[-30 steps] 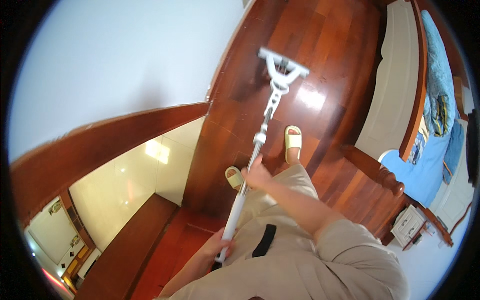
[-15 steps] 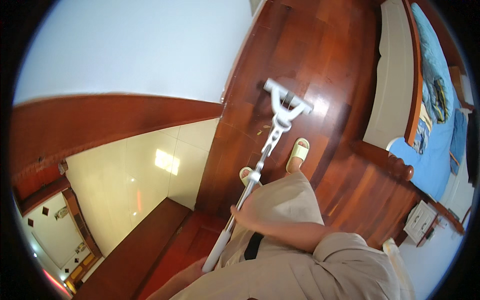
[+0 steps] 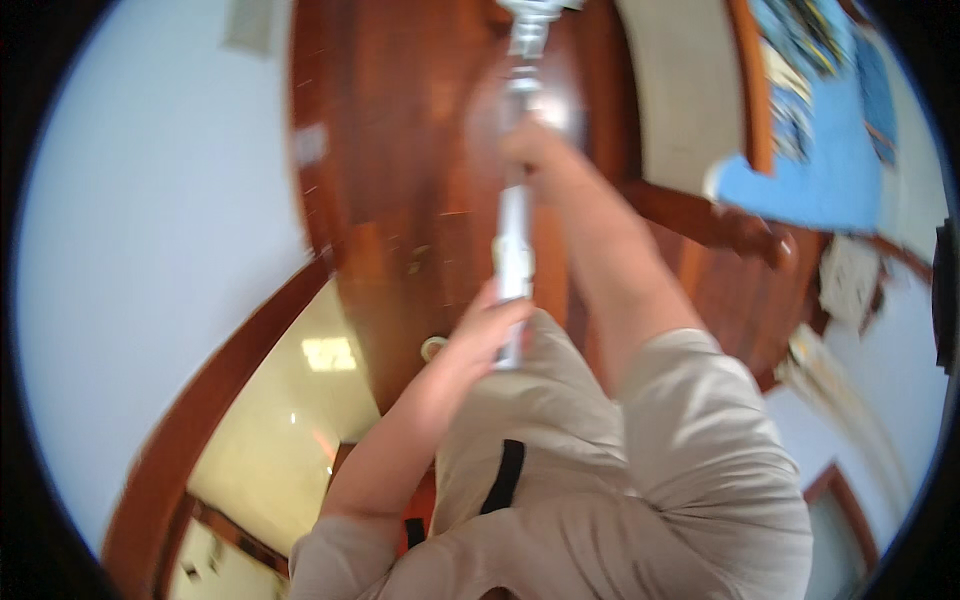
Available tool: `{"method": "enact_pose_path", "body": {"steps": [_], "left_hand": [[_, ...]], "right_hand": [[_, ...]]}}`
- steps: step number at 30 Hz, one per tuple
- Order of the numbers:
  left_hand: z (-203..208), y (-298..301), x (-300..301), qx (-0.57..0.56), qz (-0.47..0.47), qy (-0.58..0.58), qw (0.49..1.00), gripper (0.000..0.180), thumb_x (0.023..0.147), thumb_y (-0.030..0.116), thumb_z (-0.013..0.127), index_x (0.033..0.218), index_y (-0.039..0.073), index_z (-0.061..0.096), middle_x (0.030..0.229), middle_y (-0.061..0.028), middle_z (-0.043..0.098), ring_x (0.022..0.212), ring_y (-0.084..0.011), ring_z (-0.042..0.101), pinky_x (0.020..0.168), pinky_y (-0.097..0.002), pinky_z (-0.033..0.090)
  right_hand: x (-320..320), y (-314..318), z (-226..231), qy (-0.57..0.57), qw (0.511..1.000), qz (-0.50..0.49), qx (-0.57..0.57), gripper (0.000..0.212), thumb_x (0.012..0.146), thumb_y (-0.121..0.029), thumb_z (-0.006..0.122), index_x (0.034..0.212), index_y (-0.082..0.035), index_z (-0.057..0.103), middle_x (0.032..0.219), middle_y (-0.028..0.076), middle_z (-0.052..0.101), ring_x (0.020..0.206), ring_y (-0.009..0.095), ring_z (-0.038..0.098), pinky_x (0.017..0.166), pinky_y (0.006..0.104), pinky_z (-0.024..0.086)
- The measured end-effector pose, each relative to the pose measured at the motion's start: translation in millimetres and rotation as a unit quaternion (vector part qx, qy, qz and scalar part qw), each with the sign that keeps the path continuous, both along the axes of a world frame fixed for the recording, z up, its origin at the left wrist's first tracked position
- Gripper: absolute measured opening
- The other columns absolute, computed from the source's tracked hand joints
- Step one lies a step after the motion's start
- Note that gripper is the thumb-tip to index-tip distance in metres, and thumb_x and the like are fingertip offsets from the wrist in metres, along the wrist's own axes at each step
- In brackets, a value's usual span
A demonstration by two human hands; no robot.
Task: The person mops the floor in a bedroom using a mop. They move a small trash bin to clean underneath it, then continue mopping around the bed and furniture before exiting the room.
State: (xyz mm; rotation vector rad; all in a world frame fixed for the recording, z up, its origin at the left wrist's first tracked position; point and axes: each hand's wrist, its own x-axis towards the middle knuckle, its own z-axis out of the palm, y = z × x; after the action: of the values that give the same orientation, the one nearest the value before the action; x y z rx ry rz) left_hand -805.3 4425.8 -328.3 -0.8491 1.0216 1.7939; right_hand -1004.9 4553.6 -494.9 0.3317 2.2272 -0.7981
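A white and silver mop (image 3: 515, 225) stretches away from my body over the reddish-brown wooden floor (image 3: 390, 190). My left hand (image 3: 492, 325) is wrapped round the white lower part of its handle, close to the near end. Farther up the pole, my right hand (image 3: 532, 145) grips it, with that arm extended forward. Only the white joint of the mop (image 3: 530, 12) shows at the top edge; most of its head is out of view. Motion blurs both hands and the pole.
A bed with blue bedding (image 3: 830, 190) and a pale footboard (image 3: 685, 90) stands at the right, a rounded wooden post (image 3: 765, 240) at its corner. A white wall (image 3: 160, 200) fills the left. Cream tiles (image 3: 290, 400) lie beyond a doorway at lower left.
The mop has swung from slanting beside my legs to pointing straight ahead, its head leaving the top of the view. My right hand has reached forward with the pole; my view has shifted.
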Motion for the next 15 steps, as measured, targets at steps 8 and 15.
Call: {"method": "enact_pose_path", "body": {"steps": [8,15], "left_hand": [[50.1,-91.8,127.9,0.022,-0.001,-0.136,0.99,0.049,0.072,0.003,0.052,0.119,0.01,0.04,0.066,-0.0049,0.048,0.045,-0.0152,0.045,0.042,-0.0292,0.04],[131.0,-250.6,265.4,-0.056,-0.17,-0.18,0.967,0.049,0.07,0.001,0.049,0.118,0.007,0.04,0.067,-0.0053,0.047,0.05,-0.0154,0.047,0.047,-0.0277,0.042]], "right_hand": [[145.1,-64.4,91.7,-0.117,0.99,-0.067,-0.032,0.052,0.08,-0.024,0.054,0.115,0.004,0.029,0.108,0.026,0.058,0.101,0.036,0.059,0.087,0.0405,0.046],[332.7,-184.4,150.1,-0.161,0.975,-0.095,-0.121,0.054,0.083,-0.031,0.052,0.112,0.007,0.027,0.098,0.029,0.058,0.091,0.041,0.06,0.081,0.045,0.048]]}}
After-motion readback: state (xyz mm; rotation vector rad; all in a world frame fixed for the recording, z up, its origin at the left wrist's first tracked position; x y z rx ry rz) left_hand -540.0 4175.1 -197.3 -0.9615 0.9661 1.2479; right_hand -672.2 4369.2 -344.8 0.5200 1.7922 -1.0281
